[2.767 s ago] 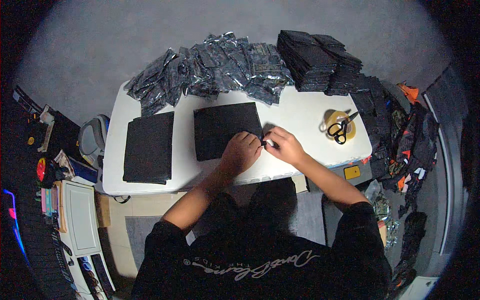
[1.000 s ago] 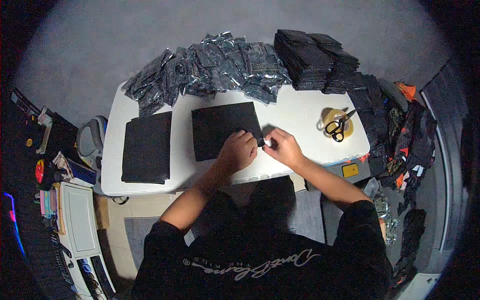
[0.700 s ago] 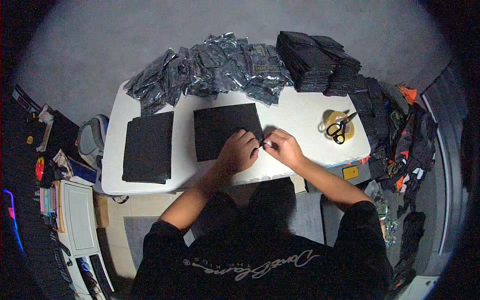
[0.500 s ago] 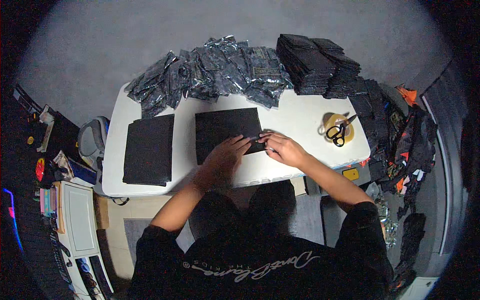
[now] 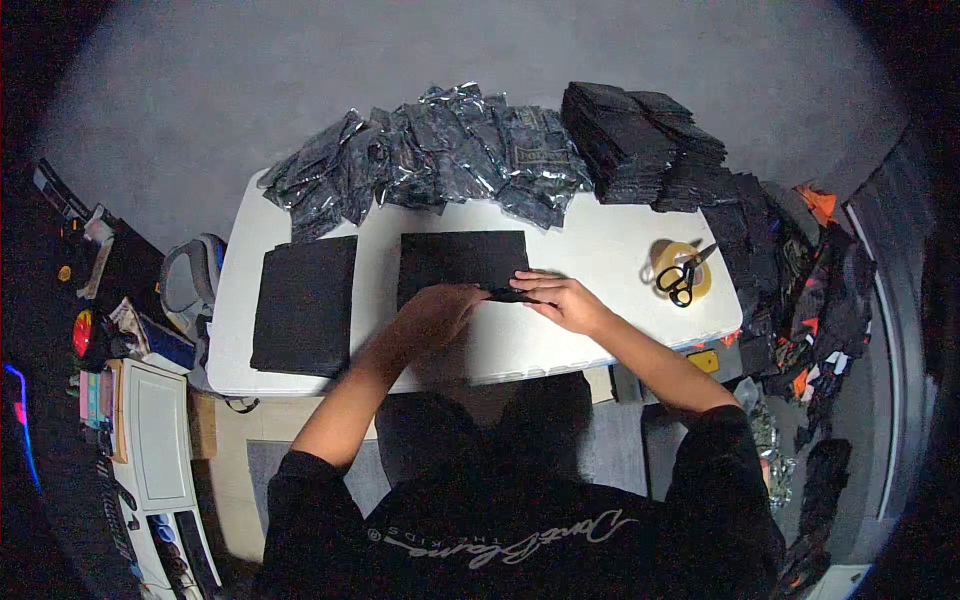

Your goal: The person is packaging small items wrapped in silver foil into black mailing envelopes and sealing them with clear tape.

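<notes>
Grip: both hands meet at the near right corner of a flat black sheet [image 5: 462, 262] lying mid-table. Right hand [image 5: 566, 303] pinches a small dark flap or strip [image 5: 512, 295] at that corner between thumb and fingers. Left hand [image 5: 440, 308] lies palm-down on the sheet's near edge, fingers curled toward the same strip; whether it pinches anything or only presses, I cannot tell.

Judgement on the step: work looks like folding or sealing the corner. Best done with the left hand holding the sheet flat so it does not slide on the smooth table [image 5: 600, 250], while the right draws the strip evenly along the edge, no twist.

Outward: second black sheet [image 5: 305, 303] lies left, apart from the first, its near edge close to the table's front rim. Heap of shiny foil bags [image 5: 430, 160] runs along the far edge, just beyond the sheet. Stack of black pieces [image 5: 640, 140] sits at the far right corner, spilling down the right side. Tape roll [image 5: 672, 262] with black scissors [image 5: 683, 280] resting on it stands right, well apart from the hands.

Open room: bare white strip between right hand and tape roll, and a narrow band at the front edge. Left and far sides are crowded.
</notes>
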`<state>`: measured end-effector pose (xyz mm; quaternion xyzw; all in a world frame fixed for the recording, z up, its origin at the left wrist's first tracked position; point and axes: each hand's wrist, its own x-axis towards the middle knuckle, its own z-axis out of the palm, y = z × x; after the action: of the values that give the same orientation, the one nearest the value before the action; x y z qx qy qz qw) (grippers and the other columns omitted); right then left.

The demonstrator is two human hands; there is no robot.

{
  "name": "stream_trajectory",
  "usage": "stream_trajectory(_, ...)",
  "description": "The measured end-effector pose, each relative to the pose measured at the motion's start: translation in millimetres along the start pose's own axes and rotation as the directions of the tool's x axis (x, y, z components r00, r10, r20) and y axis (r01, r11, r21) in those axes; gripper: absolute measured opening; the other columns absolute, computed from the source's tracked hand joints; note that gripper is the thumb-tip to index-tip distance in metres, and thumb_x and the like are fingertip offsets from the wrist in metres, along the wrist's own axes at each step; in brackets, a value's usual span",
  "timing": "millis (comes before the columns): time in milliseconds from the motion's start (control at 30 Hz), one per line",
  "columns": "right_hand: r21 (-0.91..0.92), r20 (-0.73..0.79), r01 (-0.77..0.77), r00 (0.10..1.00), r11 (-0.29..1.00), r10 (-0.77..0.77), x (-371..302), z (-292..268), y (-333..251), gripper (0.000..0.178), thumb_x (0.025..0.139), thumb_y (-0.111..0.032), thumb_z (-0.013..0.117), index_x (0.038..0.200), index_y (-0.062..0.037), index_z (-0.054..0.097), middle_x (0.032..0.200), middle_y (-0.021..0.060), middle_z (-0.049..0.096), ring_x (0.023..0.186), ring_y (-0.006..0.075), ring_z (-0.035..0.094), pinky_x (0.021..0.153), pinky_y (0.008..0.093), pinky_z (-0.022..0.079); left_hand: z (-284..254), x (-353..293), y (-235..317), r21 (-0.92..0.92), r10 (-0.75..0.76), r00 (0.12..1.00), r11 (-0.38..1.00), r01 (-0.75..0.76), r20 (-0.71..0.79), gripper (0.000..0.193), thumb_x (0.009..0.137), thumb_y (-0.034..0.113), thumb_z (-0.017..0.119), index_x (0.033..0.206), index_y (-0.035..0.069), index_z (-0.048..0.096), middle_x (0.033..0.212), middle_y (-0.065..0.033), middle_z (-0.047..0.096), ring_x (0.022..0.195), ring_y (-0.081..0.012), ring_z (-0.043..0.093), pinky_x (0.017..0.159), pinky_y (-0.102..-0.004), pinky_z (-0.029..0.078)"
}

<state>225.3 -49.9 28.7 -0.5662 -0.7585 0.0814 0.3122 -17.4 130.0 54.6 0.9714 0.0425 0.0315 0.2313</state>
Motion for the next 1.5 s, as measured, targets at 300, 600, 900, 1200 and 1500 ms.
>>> stream_trajectory(300, 0.193, 0.06, -0.087, 0.995, 0.977, 0.077, 6.2, 1.8, 9.5, 0.016, 0.099, -0.005, 0.063, 0.109, 0.0015, 0.073, 0.139, 0.0137, 0.066, 0.138, 0.0309, 0.056, 0.113, 0.0445, 0.046, 10.1, -29.5, -49.0, 0.102, 0.245, 0.941, 0.969, -0.227, -0.234, 0.041, 0.103, 0.023, 0.057, 0.142, 0.01, 0.059, 0.135, -0.0118, 0.067, 0.118, -0.0359, 0.067, 0.105, -0.046, 0.052)
stream_trajectory(600, 0.454, 0.054, -0.569, 0.786, 0.686, 0.616, 10.5, 21.6, 38.9, 0.038, 0.109, -0.028, 0.056, 0.085, 0.0007, 0.061, 0.079, -0.0009, 0.057, 0.077, 0.0098, 0.05, 0.074, 0.0285, 0.045, 1.7, -28.6, -88.5, -0.425, -0.461, 0.799, 0.858, 0.289, -0.387, 0.032, 0.097, 0.032, 0.07, 0.108, 0.002, 0.076, 0.101, -0.0181, 0.074, 0.098, -0.0326, 0.07, 0.091, -0.0416, 0.052)
stream_trajectory(900, 0.321, -0.362, -0.104, 0.905, 0.941, 0.224, 14.5, 29.9, 11.2, 0.03, 0.103, -0.018, 0.064, 0.084, 0.0041, 0.058, 0.085, 0.0115, 0.063, 0.069, 0.0181, 0.053, 0.064, 0.0335, 0.045, 12.7, -34.3, -62.8, -0.503, -0.512, 0.686, 0.83, 0.24, -0.517, 0.029, 0.098, 0.029, 0.069, 0.102, 0.0, 0.073, 0.098, -0.0158, 0.074, 0.097, -0.0308, 0.071, 0.091, -0.041, 0.053)
stream_trajectory(1200, 0.216, -0.147, -0.395, 0.891, 0.893, 0.43, 32.7, 22.9, -4.3, 0.029, 0.105, -0.02, 0.059, 0.086, 0.0009, 0.054, 0.073, 0.0224, 0.052, 0.063, 0.0366, 0.045, 0.062, 0.0431, 0.043, 20.3, -70.4, -66.5, -0.25, -0.428, 0.704, 0.904, 0.347, -0.566, 0.027, 0.1, 0.026, 0.065, 0.101, 0.0, 0.072, 0.099, -0.0202, 0.073, 0.096, -0.0369, 0.071, 0.087, -0.0425, 0.054)
stream_trajectory(1500, 0.337, -0.106, -0.33, 0.917, 0.882, 0.384, 26.3, 31.1, 5.7, 0.033, 0.105, -0.022, 0.062, 0.082, 0.001, 0.053, 0.065, 0.0085, 0.043, 0.062, 0.0144, 0.04, 0.057, 0.0355, 0.039, 22.4, -72.4, -57.5, -0.393, -0.497, 0.609, 0.866, 0.308, -0.618, 0.028, 0.1, 0.028, 0.066, 0.101, 0.0, 0.071, 0.097, -0.0212, 0.072, 0.097, -0.0387, 0.07, 0.089, -0.0448, 0.053)
